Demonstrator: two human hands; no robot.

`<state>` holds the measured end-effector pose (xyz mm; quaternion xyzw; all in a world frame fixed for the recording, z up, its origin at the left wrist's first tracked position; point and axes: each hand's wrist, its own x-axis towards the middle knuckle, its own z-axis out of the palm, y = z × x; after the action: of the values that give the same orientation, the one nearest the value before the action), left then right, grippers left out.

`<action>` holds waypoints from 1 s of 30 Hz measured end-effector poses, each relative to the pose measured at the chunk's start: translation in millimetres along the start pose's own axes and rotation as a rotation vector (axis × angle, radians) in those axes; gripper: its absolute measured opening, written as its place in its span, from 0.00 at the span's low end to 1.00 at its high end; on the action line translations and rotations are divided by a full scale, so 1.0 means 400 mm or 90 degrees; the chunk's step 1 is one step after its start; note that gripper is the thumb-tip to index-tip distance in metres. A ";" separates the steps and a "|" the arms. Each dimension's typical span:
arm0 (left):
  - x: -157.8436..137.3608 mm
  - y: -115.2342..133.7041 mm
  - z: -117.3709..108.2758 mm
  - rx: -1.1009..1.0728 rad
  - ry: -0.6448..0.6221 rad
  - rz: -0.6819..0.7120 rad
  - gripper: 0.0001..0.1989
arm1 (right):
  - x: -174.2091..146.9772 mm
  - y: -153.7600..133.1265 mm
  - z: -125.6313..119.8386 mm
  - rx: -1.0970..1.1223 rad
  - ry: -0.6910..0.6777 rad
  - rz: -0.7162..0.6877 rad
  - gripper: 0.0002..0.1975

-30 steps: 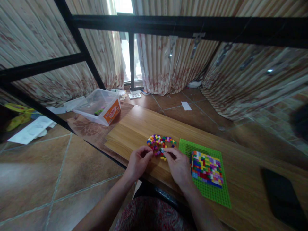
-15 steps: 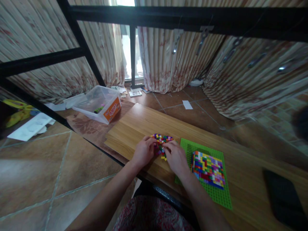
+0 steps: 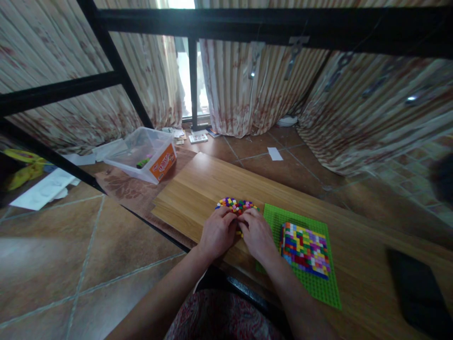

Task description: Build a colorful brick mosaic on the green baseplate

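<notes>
Left hand meets right hand (fingers curled).

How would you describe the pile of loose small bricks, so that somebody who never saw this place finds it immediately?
Start at the long wooden board in front of the person. On it lies a green studded baseplate; just left of this plate, under the fingertips of the left hand and right hand, sits the pile of loose bricks. Unlike the neat multicoloured block on the plate, these bricks lie scattered.

Glossy plastic bricks on smooth wood-grain tabletop
</notes>
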<state>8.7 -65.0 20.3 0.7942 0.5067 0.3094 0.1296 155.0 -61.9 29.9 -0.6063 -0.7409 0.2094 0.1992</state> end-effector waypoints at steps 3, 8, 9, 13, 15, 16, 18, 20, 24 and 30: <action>-0.001 -0.001 0.008 0.007 0.017 0.008 0.07 | -0.005 0.003 0.007 0.017 0.022 0.005 0.09; -0.001 0.000 0.017 0.042 0.022 -0.006 0.08 | -0.011 -0.005 0.012 0.004 0.036 0.003 0.09; 0.000 0.001 0.018 0.053 0.019 -0.010 0.08 | -0.011 -0.008 0.012 -0.004 0.036 0.006 0.09; 0.006 -0.001 0.021 0.079 0.008 -0.014 0.07 | -0.008 -0.021 0.013 -0.025 0.036 0.024 0.10; 0.008 -0.002 0.020 0.067 0.007 -0.005 0.07 | -0.007 -0.024 0.013 -0.009 0.045 0.028 0.10; 0.008 -0.002 0.017 0.054 0.009 0.000 0.07 | -0.007 -0.025 0.012 0.008 0.052 0.030 0.10; 0.007 -0.001 0.007 0.017 0.011 0.001 0.08 | -0.010 -0.025 0.006 0.067 0.066 0.033 0.11; 0.002 0.003 -0.011 -0.034 0.002 -0.012 0.08 | -0.019 -0.025 -0.003 0.153 0.077 0.038 0.11; -0.017 0.019 -0.062 -0.196 -0.057 -0.038 0.05 | -0.054 -0.032 -0.029 0.321 0.074 0.062 0.10; -0.055 0.040 -0.088 -0.518 -0.124 -0.159 0.09 | -0.107 -0.049 -0.046 0.522 0.002 0.136 0.14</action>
<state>-7.8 -95.4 47.9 0.6366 0.4213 0.3895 0.5152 157.1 -106.1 54.1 -0.5506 -0.5290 0.5052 0.4022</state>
